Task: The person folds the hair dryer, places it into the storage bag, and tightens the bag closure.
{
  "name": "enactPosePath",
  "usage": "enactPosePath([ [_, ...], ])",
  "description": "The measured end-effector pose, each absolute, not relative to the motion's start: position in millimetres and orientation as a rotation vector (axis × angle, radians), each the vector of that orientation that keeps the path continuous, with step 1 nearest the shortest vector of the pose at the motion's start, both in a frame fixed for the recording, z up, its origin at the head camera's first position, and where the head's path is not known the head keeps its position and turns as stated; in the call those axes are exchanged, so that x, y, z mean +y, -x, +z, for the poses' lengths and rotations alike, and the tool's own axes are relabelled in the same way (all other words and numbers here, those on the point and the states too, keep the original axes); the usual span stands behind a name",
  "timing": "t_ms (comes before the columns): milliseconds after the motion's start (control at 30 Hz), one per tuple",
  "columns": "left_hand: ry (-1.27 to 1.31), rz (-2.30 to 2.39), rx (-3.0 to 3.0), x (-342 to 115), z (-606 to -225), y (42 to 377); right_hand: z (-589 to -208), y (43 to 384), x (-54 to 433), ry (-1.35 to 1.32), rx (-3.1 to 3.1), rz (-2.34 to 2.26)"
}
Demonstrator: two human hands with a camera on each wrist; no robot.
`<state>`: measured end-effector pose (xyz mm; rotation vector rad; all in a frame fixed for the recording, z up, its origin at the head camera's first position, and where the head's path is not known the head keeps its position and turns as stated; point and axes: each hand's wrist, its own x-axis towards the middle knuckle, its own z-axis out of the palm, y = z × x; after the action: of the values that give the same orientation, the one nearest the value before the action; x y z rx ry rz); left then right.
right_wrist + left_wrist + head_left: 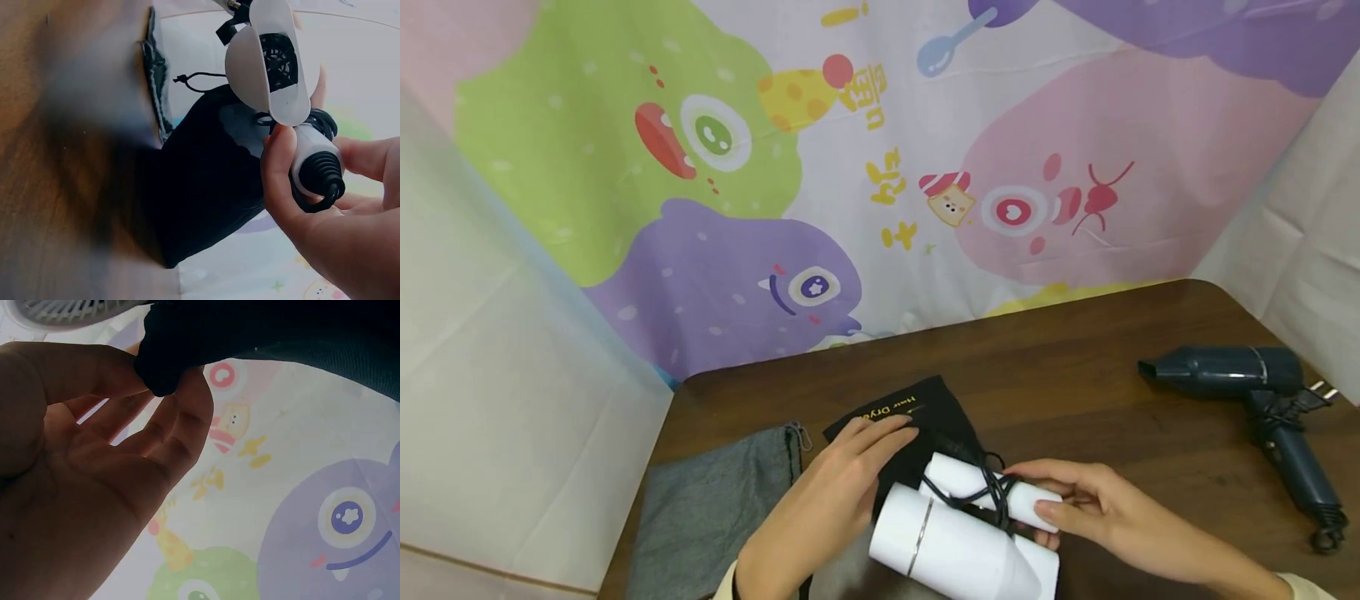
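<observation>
A white hair dryer (958, 542) is in front of me, its folded handle wound with a black cord (998, 492). My right hand (1097, 508) grips the end of that handle. In the right wrist view, thumb and fingers curl round it beside the ribbed black cord sleeve (320, 173), and the flat nozzle (294, 106) points toward the camera. Left of the dryer, my left hand (838, 479) pinches the edge of a black cloth pouch (936, 408) with yellow "Hair Dryer" lettering. The left wrist view shows the dark fabric (165, 362) between thumb and fingers.
A grey drawstring pouch (715, 492) lies on the left of the brown wooden table (1075, 358). At the right lies a dark hair dryer (1232, 371) with its cord wrapped round its handle. A printed cartoon curtain (895, 275) hangs behind the table, with white panels on both sides.
</observation>
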<state>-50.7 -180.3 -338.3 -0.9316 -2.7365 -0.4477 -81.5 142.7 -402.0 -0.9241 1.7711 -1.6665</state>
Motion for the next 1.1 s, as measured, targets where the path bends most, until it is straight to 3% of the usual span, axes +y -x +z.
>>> enactPosePath([
  [533, 0.94, -0.482, -2.79, -185.7, -336.3, 51.0, -397.5, 83.1, 141.7, 0.594, 1.853, -1.686],
  [1100, 0.939, -0.553, -2.8, -194.6, -328.4, 45.2, -404.5, 76.5, 132.3, 0.489, 1.781, -1.825],
])
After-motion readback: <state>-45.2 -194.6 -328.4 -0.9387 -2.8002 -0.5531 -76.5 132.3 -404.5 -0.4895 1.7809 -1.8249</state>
